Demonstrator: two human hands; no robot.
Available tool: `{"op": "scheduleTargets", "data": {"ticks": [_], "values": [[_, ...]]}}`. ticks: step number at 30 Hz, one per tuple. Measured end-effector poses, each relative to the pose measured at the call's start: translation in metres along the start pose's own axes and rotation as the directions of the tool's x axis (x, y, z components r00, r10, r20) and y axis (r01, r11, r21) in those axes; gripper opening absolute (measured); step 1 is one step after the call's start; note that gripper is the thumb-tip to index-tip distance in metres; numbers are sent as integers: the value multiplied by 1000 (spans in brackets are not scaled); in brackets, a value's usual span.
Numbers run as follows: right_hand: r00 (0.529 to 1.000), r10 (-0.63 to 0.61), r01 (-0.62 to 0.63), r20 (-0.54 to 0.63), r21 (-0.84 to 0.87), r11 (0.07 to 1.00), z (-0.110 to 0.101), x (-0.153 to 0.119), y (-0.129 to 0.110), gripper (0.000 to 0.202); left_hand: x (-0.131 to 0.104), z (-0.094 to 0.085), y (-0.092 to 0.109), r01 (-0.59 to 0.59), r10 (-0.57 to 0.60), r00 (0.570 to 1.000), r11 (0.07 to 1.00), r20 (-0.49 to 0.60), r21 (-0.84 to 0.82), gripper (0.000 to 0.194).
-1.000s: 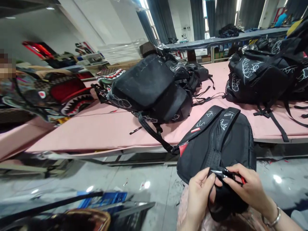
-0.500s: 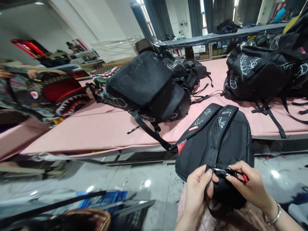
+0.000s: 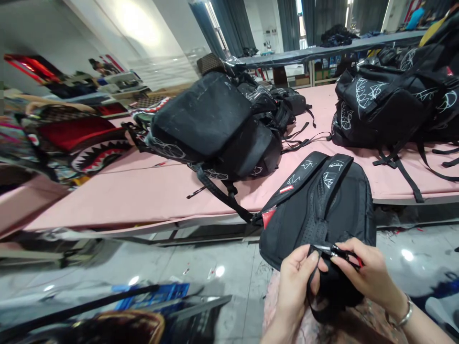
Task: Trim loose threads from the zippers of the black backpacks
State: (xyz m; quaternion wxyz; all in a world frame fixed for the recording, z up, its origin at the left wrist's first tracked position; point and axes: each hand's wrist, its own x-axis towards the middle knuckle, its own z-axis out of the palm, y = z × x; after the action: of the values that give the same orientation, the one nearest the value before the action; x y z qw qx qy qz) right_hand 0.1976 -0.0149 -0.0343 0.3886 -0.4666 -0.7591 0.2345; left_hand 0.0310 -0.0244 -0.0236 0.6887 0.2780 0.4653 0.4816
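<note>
A black backpack [image 3: 346,217] is held in front of the wearer, below and right of centre, with its padded back turned up. Its upper end is seen over the near edge of a pink worktop [image 3: 107,205]; how its weight is carried cannot be told. White line drawings are printed on its two shoulder straps [image 3: 328,184], and a red tag [image 3: 268,217] is seen at its left side.

A black strap [image 3: 316,313] at the near end of the backpack is pinched by the left hand [image 3: 296,274], whose grip is closed, thumb against fingers. Small snips [image 3: 339,252] with a silver blade and a black and red handle are held by the right hand [image 3: 366,274], its grip closed around the handle. The blade is pointed leftward, close to the left fingertips; whether the strap is touched by it cannot be told. A silver bracelet [image 3: 407,313] is worn on the right wrist.

Beyond the held backpack, a larger black bag [image 3: 201,119] is set on the worktop to the left, and black bags with white drawings [image 3: 387,110] are heaped to the right. At far left, a bag with a shark-tooth pattern [image 3: 100,155] is seen. Below, a pale tiled floor [image 3: 244,277] is shown, dotted with scraps.
</note>
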Motion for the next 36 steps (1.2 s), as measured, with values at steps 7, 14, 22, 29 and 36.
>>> {"op": "scheduleTargets", "data": {"ticks": [7, 14, 22, 29, 36], "values": [[949, 301, -235, -96, 424, 875, 5, 4, 0, 18, -1, -1, 3, 266, -126, 936, 865, 329, -426, 19], [913, 383, -385, 139, 605, 697, 12, 31, -8, 34, -7, 9, -9, 367, -212, 868, 883, 448, -292, 26], [919, 386, -370, 79, 508, 778, 17, 32, -5, 26, -10, -2, -14, 7, -2, 998, 997, -68, 75, 28], [982, 162, -152, -99, 97, 984, 3, 13, -6, 18, -6, 0, -5, -16, 11, 994, 999, -111, -48, 27], [980, -198, 199, 19, -61, 978, -6, 3, 3, 19, -5, 0, -4, -43, 35, 994, 996, -104, -75, 30]]}}
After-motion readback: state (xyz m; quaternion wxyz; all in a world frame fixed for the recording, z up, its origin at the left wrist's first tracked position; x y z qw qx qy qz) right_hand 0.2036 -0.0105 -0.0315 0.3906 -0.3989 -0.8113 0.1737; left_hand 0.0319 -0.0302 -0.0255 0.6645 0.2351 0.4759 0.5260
